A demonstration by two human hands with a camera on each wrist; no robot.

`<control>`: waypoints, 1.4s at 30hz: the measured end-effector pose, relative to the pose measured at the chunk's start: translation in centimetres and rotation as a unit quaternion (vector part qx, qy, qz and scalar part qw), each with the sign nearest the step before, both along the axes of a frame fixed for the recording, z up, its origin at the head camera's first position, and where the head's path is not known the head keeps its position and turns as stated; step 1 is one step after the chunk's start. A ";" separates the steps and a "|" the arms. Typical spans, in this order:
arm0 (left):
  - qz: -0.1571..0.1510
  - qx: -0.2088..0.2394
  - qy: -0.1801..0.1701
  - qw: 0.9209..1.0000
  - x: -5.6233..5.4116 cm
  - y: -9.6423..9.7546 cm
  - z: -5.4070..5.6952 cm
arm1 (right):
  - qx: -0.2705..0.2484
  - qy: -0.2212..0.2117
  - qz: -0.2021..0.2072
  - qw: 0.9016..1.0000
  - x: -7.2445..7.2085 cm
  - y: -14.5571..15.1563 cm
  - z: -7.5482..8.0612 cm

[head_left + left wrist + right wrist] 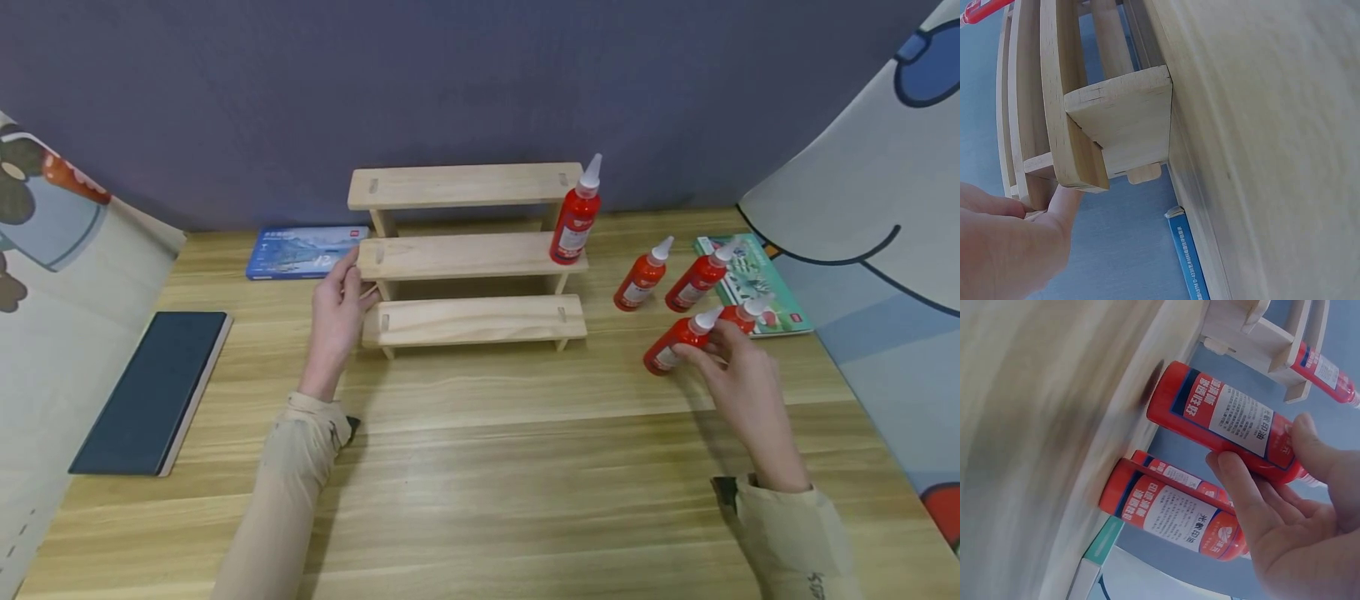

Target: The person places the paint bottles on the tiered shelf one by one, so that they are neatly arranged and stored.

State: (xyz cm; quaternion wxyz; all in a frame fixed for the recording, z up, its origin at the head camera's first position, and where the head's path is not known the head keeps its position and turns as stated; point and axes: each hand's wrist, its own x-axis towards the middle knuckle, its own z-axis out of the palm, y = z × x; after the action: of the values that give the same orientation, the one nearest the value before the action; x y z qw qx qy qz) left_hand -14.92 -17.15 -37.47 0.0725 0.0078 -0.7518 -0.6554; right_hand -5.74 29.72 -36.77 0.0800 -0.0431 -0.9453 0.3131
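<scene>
A three-tier wooden stand (472, 254) stands at the back of the table, with a red ink bottle (575, 225) upright on the right end of its middle tier. My left hand (339, 312) holds the left end of that tier, thumb and fingers at its edge in the left wrist view. To the right, my right hand (742, 387) pinches another red ink bottle (1225, 422) near its shoulder. That bottle is slightly tilted, its base close over the table. Two more ink bottles (640, 282) stand behind it, and another (742, 313) is partly hidden by my fingers.
A blue box (307, 252) lies left of the stand at the back. A dark notebook (153, 392) lies at the table's left edge. Behind the right-hand bottles is a green book (765, 283). A dark blue panel (472, 83) rises behind the stand.
</scene>
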 end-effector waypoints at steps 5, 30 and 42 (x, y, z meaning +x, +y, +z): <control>-0.001 -0.002 0.002 1.000 0.0 0.0 0.0 | -0.003 0.008 0.004 1.000 -0.3 -0.3 0.5; -0.002 -0.004 0.008 1.000 -0.1 0.1 -0.1 | -0.028 0.050 0.034 0.998 -1.2 -2.1 2.9; -0.002 -0.007 0.007 1.000 -0.2 0.0 -0.2 | -0.027 0.055 0.034 0.998 -1.7 -3.1 4.2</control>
State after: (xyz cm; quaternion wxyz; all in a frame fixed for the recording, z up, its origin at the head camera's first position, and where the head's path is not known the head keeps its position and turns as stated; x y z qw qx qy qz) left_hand -15.11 -17.13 -37.67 0.0766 0.0016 -0.7558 -0.6503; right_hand -7.42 26.66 -32.58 0.1201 0.0043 -0.9315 0.3432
